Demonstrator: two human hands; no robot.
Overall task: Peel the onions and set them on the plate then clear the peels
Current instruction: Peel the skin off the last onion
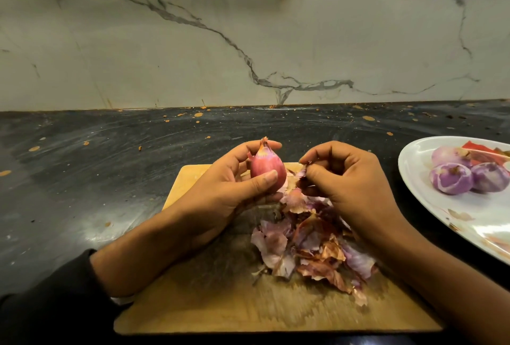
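Note:
My left hand (229, 187) grips a small red onion (267, 168) upright above the far end of the wooden cutting board (209, 297), thumb across its front, its dry tip pointing up. Just right of it, my right hand (347, 182) pinches a strip of purple peel (303, 175) between fingertips. A heap of loose onion peels (311, 245) lies on the board beneath both hands. Three peeled purple onions (452, 179) sit on the white plate (430, 201) at the right edge.
The board lies on a dark, speckled countertop (96, 173) backed by a marble wall (248, 41). A red object (481, 148) and bits of peel also sit on the plate, which is partly cut off by the frame.

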